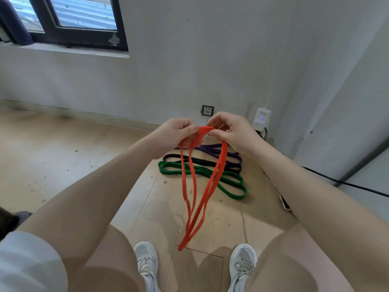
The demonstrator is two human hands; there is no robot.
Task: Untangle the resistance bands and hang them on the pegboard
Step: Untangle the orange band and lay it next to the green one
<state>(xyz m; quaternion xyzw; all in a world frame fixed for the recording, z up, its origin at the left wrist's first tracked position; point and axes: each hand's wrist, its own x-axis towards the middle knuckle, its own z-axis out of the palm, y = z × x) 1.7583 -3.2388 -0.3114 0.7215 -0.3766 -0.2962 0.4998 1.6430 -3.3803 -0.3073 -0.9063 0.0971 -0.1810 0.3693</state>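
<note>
Above the wooden floor, between the knees, a red band is held up at its top by both hands. The left hand pinches the gathered strands from one side; the right hand pinches the top fold from the other, fingers curled round it. Several loops hang down together, their lowest point just over the floor between the shoes. On the floor behind, near the wall, a green band, a black band and a purple band are laid in flat overlapping loops. No pegboard is seen.

The red band is judged light, limp and stretchy, with a rubbery surface likely to cling to itself where strands cross. It is probably best taken at the top fold, one strand per hand, and drawn apart so the loops fall open.

Faint lettering is visible on a white plug-in device by the socket, and a pale emblem on the window frame; neither can be read.
</note>
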